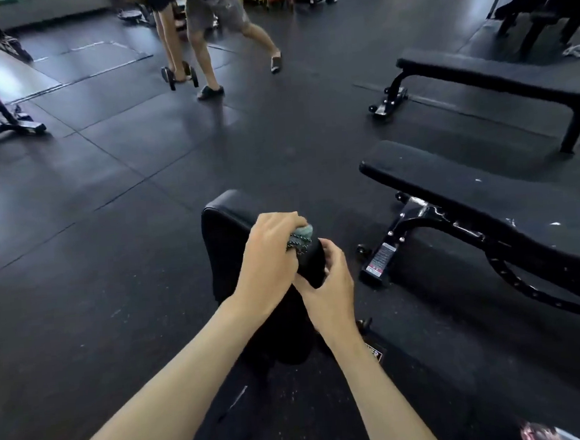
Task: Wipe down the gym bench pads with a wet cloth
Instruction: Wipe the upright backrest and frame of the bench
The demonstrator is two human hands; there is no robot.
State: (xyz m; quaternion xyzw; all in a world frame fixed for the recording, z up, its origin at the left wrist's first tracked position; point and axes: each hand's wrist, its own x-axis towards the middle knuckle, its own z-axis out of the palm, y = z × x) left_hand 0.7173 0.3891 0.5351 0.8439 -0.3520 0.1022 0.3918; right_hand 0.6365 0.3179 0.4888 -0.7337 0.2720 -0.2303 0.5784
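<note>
A black bench pad (226,231) stands raised in front of me, its top edge at mid-frame. My left hand (272,255) grips a bunched grey-green cloth (301,239) against the pad's upper right side. My right hand (330,282) holds the pad's right edge just below the cloth, fingers curled round it. Most of the cloth is hidden under my left fingers.
Two flat black benches stand to the right, one near (486,199) and one farther back (498,71). A person in sandals (214,39) stands by a dumbbell (182,76) on the black rubber floor ahead. A rack base (3,116) sits at the left.
</note>
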